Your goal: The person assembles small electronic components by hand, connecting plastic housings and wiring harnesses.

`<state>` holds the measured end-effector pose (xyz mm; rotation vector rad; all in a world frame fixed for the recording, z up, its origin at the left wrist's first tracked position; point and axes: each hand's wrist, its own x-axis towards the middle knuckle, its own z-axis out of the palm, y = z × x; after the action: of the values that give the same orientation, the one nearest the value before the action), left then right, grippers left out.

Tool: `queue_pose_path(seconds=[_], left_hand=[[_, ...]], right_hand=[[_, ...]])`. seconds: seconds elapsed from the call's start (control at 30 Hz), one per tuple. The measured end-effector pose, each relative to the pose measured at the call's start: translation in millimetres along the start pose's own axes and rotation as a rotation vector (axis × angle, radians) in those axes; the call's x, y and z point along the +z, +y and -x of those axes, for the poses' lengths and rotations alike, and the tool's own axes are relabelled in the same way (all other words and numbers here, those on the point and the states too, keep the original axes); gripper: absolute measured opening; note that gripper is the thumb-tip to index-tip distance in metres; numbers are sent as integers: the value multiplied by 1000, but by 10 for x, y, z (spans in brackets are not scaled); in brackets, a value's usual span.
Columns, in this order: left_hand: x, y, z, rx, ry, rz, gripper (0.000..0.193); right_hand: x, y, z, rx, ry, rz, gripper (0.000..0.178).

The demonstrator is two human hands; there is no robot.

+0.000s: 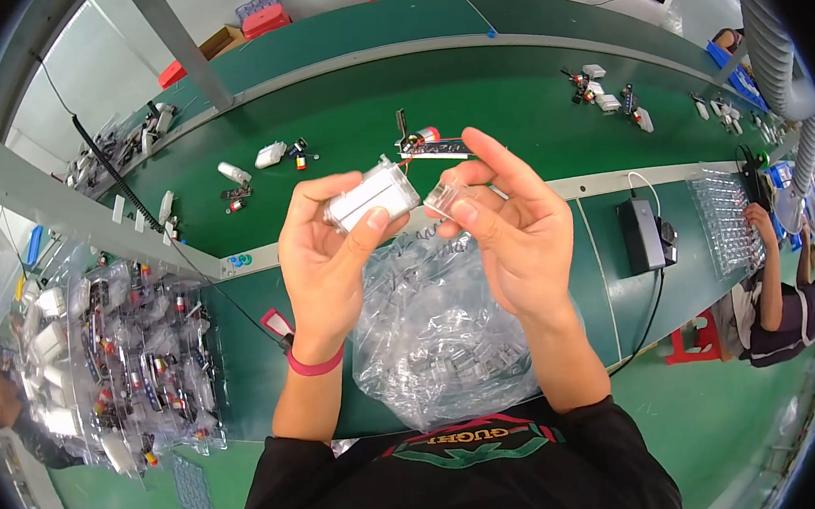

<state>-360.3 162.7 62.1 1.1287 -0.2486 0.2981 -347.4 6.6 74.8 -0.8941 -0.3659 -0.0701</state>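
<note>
My left hand [326, 251] grips a white, box-shaped housing [376, 195] between thumb and fingers, tilted at chest height over the bench. Close beside it, my right hand [525, 231] pinches a small clear plastic piece [448, 200] with the thumb and bent fingers, while one finger points up. Just beyond the housing is a dark circuit board [436, 149] with a red-and-white cylinder [425, 135]; thin red wires show between board and housing. Beneath both hands lies a clear plastic bag [415, 350] holding many small transparent parts. A red wristband [316, 359] with a cord circles my left wrist.
Stacked clear trays [148, 361] of white housings and boards stand at left. Loose assemblies [597, 86] move-line fashion dot the green bench surface [338, 97]. A black power adapter [640, 236] stands at right; farther right, a co-worker's hand [759, 222] touches a clear tray [723, 220].
</note>
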Motion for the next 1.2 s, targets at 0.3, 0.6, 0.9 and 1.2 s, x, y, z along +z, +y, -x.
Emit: queue_pose_path(seconds=[0.3,0.6,0.9,1.2], left_hand=[[60,-48,76,25,-85,-2,27],[108,-44,106,33,-92,54,28],[42,-18,85,121,-97,-105,38],[-43,17,50,325,-209,-262,35]], right_hand=[[-60,224,44,-371,55,514,30],[-21,338,95,-516,167,573,27],[42,275,273,-25,95,-13,26],[-41,250,365,678,11,-643,46]])
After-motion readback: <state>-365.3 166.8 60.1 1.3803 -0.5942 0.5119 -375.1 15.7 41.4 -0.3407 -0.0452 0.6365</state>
